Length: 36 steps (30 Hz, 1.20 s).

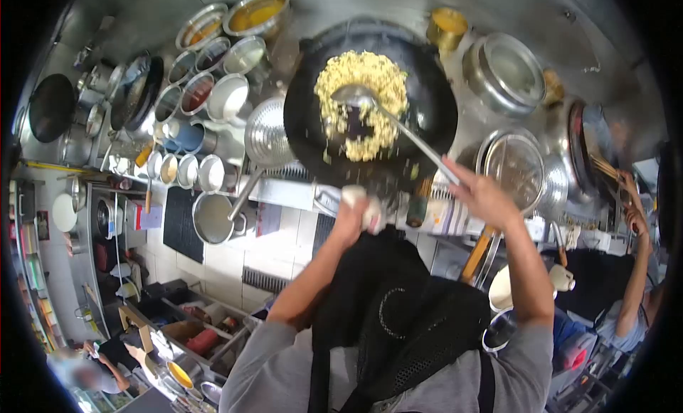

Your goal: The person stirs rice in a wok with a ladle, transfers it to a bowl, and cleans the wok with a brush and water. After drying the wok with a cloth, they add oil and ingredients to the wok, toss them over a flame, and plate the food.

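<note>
Over the round black wok [434, 107], the right hand [484, 196] grips a steel ladle [370, 103]; the left hand [353, 214] clasps its cloth-wrapped handle [366, 203].

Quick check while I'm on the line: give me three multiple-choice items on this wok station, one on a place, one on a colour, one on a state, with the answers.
1. Where is the ladle's bowl?
A. in the wok, on the rice
B. in the pot at left
C. hanging on the wall

2. What colour is the food in the wok?
A. red
B. pale yellow
C. green

3. What is the left hand doing?
A. hanging free
B. holding a cup
C. gripping the cloth-wrapped wok handle

Answers:
1 A, the bowl rests in the rice, with the right hand holding the shaft.
2 B, the heap looks pale yellow.
3 C, its fingers are closed around the white wrap at the wok's near edge.
</note>
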Available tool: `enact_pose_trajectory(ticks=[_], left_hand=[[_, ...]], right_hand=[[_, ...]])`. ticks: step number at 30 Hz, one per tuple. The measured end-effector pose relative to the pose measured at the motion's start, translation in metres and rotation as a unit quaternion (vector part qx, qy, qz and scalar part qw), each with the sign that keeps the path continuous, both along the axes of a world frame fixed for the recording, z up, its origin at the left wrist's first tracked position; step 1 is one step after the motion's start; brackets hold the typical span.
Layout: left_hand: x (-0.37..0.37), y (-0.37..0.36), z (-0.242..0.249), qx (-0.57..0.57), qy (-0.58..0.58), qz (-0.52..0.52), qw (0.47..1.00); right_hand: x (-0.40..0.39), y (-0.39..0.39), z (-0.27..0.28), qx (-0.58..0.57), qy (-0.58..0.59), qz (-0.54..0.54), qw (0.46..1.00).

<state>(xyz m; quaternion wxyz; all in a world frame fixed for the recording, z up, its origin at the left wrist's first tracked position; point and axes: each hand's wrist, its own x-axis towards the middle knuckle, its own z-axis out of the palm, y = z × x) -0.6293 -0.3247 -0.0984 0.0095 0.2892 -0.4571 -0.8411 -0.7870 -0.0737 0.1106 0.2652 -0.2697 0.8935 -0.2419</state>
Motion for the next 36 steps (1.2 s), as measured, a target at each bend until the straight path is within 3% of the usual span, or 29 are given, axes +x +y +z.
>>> enact_pose_trajectory(ticks=[2,3,5,6,7,9,11,12,13,14,15,16,18,19,21,22,23,25,26,27,29,31,33,35,36], left_hand=[[0.017,-0.001,0.011,0.008,-0.022,-0.044,0.999],[0.012,0.002,0.042,0.033,-0.023,-0.029,0.999],[-0.017,-0.005,0.013,0.021,0.025,0.047,0.998],[-0.041,-0.012,0.043,0.058,-0.008,0.065,0.996],[-0.069,-0.024,0.04,0.083,0.004,0.072,0.994],[-0.114,-0.046,0.023,0.086,0.038,0.051,0.994],[-0.132,-0.051,0.012,0.079,0.022,0.047,0.996],[-0.138,-0.051,0.01,0.07,-0.004,0.039,0.997],[-0.145,-0.051,0.008,0.064,-0.018,0.056,0.996],[-0.151,-0.055,0.006,0.064,-0.023,0.046,0.997],[-0.153,-0.057,0.0,0.066,-0.031,0.034,0.997],[-0.152,-0.056,0.001,0.072,-0.031,0.033,0.996],[-0.153,-0.062,0.009,0.075,-0.063,-0.014,0.995],[-0.154,-0.065,0.006,0.08,-0.065,-0.014,0.995],[-0.148,-0.064,-0.002,0.106,0.001,-0.007,0.994],[-0.146,-0.061,0.002,0.117,-0.01,0.021,0.993],[-0.147,-0.063,-0.002,0.122,-0.016,0.021,0.992],[-0.149,-0.067,-0.013,0.045,0.016,-0.056,0.997],[-0.148,-0.065,0.006,0.056,-0.013,-0.025,0.998],[-0.148,-0.066,0.005,0.034,-0.022,-0.026,0.999],[-0.151,-0.065,-0.02,0.0,-0.038,-0.035,0.999],[-0.15,-0.066,-0.016,-0.001,-0.042,-0.042,0.998],[-0.148,-0.065,-0.005,-0.001,-0.044,-0.049,0.998],[-0.147,-0.067,0.014,0.01,-0.077,-0.041,0.996],[-0.148,-0.068,0.012,0.009,-0.075,-0.04,0.996]], right_hand=[[0.009,0.001,0.031,-0.099,-0.256,-0.079,0.958],[0.004,0.004,0.042,-0.157,-0.377,-0.112,0.906],[-0.024,0.018,0.033,-0.252,-0.508,-0.122,0.815],[-0.035,0.008,0.028,-0.36,-0.591,-0.077,0.718],[-0.043,-0.003,0.027,-0.458,-0.655,-0.031,0.6],[-0.043,-0.032,0.048,-0.527,-0.569,-0.042,0.63],[-0.081,-0.045,0.038,-0.457,-0.355,0.077,0.812],[-0.076,-0.065,0.06,-0.285,-0.179,-0.101,0.936],[-0.089,-0.08,0.054,-0.309,-0.037,-0.085,0.946],[-0.109,-0.097,0.039,-0.328,0.105,-0.069,0.936],[-0.134,-0.119,0.03,-0.434,-0.001,-0.163,0.886],[-0.133,-0.162,0.053,-0.635,-0.125,-0.226,0.728],[-0.15,-0.196,0.078,-0.666,0.027,-0.251,0.702],[-0.149,-0.2,0.096,-0.662,0.027,-0.252,0.706],[-0.141,-0.206,0.119,-0.703,0.085,-0.302,0.639],[-0.139,-0.211,0.112,-0.743,0.076,-0.27,0.607],[-0.143,-0.225,0.087,-0.739,0.074,-0.274,0.611],[-0.151,-0.251,0.029,-0.66,0.023,-0.286,0.694],[-0.159,-0.255,0.034,-0.633,0.022,-0.261,0.728],[-0.159,-0.265,0.045,-0.633,0.02,-0.258,0.73],[-0.152,-0.279,0.078,-0.531,0.064,-0.242,0.809],[-0.153,-0.28,0.092,-0.608,0.078,-0.208,0.762],[-0.182,-0.272,0.066,-0.709,0.024,-0.113,0.695],[-0.185,-0.288,0.015,-0.671,-0.013,-0.104,0.734],[-0.178,-0.285,0.017,-0.586,-0.003,-0.132,0.8]])
